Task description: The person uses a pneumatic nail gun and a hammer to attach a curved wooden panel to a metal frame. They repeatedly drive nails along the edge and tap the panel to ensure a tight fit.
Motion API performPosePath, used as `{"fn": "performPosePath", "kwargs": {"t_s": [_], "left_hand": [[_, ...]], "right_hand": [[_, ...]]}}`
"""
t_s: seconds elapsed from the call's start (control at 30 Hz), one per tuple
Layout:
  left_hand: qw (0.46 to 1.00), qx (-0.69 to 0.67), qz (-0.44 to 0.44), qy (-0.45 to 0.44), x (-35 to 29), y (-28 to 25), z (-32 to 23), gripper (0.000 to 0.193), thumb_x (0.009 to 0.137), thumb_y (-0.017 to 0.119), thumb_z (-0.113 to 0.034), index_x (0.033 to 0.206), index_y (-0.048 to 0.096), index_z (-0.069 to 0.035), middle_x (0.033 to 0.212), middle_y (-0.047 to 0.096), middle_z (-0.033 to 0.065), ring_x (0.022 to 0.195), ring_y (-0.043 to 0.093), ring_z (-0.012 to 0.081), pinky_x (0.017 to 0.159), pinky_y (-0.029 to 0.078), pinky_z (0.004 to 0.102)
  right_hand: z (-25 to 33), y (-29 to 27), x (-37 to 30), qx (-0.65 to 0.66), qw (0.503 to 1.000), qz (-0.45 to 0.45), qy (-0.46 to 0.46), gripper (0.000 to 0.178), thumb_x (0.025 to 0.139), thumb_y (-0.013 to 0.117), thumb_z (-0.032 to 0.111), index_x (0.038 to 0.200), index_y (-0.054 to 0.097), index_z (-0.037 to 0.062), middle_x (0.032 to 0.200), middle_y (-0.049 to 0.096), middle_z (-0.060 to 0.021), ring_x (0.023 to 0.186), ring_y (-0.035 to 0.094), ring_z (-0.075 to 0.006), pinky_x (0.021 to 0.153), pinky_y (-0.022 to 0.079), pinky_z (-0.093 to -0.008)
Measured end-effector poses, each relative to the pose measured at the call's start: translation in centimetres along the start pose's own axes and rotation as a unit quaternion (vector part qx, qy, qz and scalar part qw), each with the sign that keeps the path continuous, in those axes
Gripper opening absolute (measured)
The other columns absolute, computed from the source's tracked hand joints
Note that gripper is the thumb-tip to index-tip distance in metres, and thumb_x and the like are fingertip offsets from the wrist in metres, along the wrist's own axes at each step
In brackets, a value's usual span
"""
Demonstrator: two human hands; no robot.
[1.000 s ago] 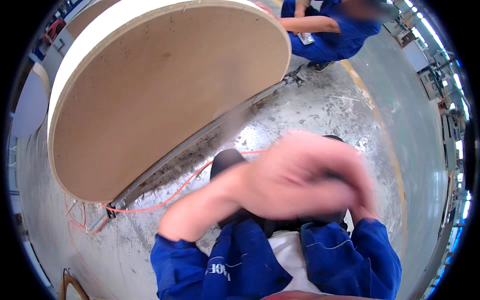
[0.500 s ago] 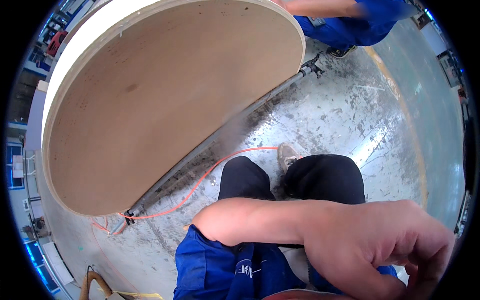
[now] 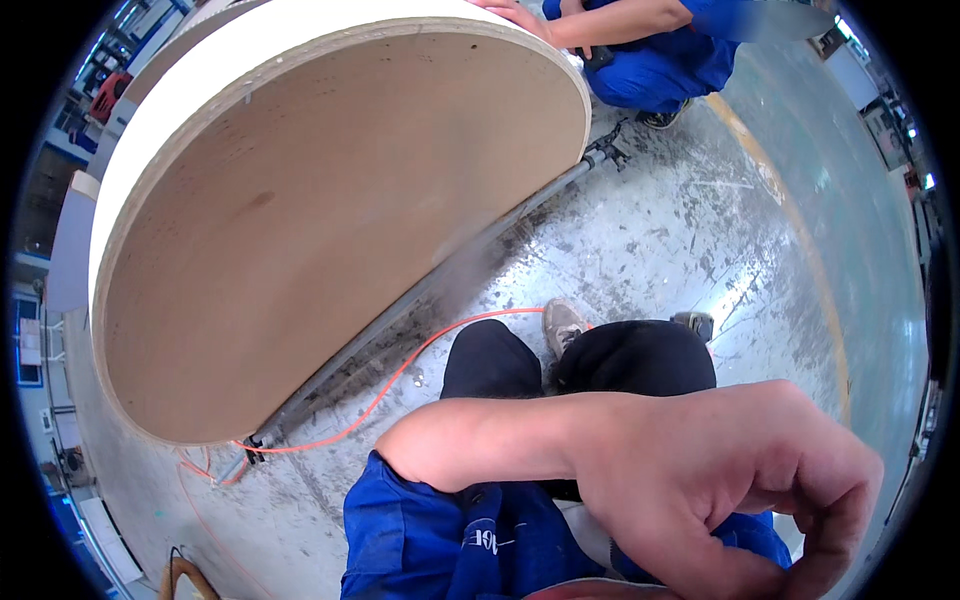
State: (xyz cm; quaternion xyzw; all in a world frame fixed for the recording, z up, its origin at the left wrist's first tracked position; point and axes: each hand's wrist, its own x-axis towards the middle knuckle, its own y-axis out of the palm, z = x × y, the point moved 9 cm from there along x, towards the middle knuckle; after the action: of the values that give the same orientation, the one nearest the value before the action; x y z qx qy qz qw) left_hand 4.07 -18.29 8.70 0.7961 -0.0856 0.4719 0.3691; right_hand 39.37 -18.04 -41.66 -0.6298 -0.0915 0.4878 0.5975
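Observation:
My left forearm crosses in front of my body, from a rolled blue sleeve toward the right. At its end my left hand (image 3: 730,480) hangs near my lap with its fingers curled inward. Whatever those fingers may hold is hidden behind them. My right hand is out of view. Ahead on the left is a large drum-like wooden piece (image 3: 340,240) with a flat brown face, a pale rounded rim and a bright white outer side. A long pipe clamp (image 3: 420,290) runs along its lower straight edge. Neither is touched by my visible hand.
A co-worker in blue (image 3: 650,60) crouches at the far right, one hand (image 3: 515,18) on the drum's white side. An orange hose (image 3: 385,395) curves over the worn floor (image 3: 680,240) to my shoe (image 3: 565,325). A dark object (image 3: 697,323) sits beyond my right knee.
My view has shifted slightly, so the drum's white top shows more. The co-worker's hand on it and the dark object by my knee have come into view. My left hand stays curled.

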Motion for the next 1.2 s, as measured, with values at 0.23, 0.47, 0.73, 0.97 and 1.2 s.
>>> {"fn": "performPosePath", "kwargs": {"t_s": [0.23,0.47,0.73,0.97,1.2], "left_hand": [[0.981,0.124,0.011,0.146,0.1,5.4,-0.5,0.013,0.091,0.056,0.002,0.103,0.061,0.006,0.095,0.066,0.0113,0.089,0.067,0.0191,0.08,0.053,0.0291],[0.787,0.54,-0.298,0.017,-5.8,-0.8,-7.5,0.017,0.089,0.071,-0.001,0.104,0.064,-0.001,0.099,0.066,0.0064,0.09,0.063,0.0135,0.083,0.053,0.029],[0.496,0.762,-0.389,0.151,-8.6,-1.0,-19.0,0.044,0.103,0.061,-0.038,0.124,0.055,0.001,0.105,0.064,0.0066,0.094,0.063,0.0125,0.085,0.052,0.0265],[0.668,0.616,-0.348,0.23,-6.5,2.1,-19.7,0.039,0.112,0.034,-0.031,0.125,0.052,0.001,0.11,0.065,0.0101,0.103,0.063,0.0154,0.093,0.051,0.0323],[0.62,0.565,-0.44,0.321,-10.5,2.2,-21.4,0.038,0.112,0.032,-0.026,0.132,0.047,0.002,0.126,0.06,0.0125,0.116,0.06,0.0182,0.1,0.048,0.0353]], "right_hand": [[17.5,-18.0,-9.0,0.142,0.93,-0.186,-0.282,0.032,0.083,0.076,0.022,0.093,0.07,-0.0074,0.081,0.069,-0.0283,0.085,0.071,-0.0439,0.072,0.054,-0.0449],[30.2,-34.1,-23.0,0.295,0.778,-0.257,-0.49,0.026,0.089,0.076,0.02,0.102,0.068,-0.0012,0.077,0.066,-0.003,0.065,0.061,-0.0111,0.062,0.05,-0.0287],[43.6,-41.2,-38.9,0.378,0.745,0.044,-0.548,0.034,0.095,0.067,0.024,0.116,0.063,-0.0019,0.09,0.067,-0.0151,0.062,0.063,-0.0144,0.059,0.053,-0.0261],[53.4,-36.1,-43.3,0.361,0.742,0.3,-0.478,0.024,0.097,0.064,0.022,0.101,0.06,-0.0009,0.073,0.061,-0.0051,0.056,0.061,-0.0142,0.05,0.055,-0.0262],[57.6,-33.7,-45.3,0.239,0.77,0.323,-0.496,0.025,0.093,0.067,0.024,0.099,0.061,0.0009,0.076,0.063,-0.0061,0.061,0.068,-0.0147,0.053,0.058,-0.0257]]}}
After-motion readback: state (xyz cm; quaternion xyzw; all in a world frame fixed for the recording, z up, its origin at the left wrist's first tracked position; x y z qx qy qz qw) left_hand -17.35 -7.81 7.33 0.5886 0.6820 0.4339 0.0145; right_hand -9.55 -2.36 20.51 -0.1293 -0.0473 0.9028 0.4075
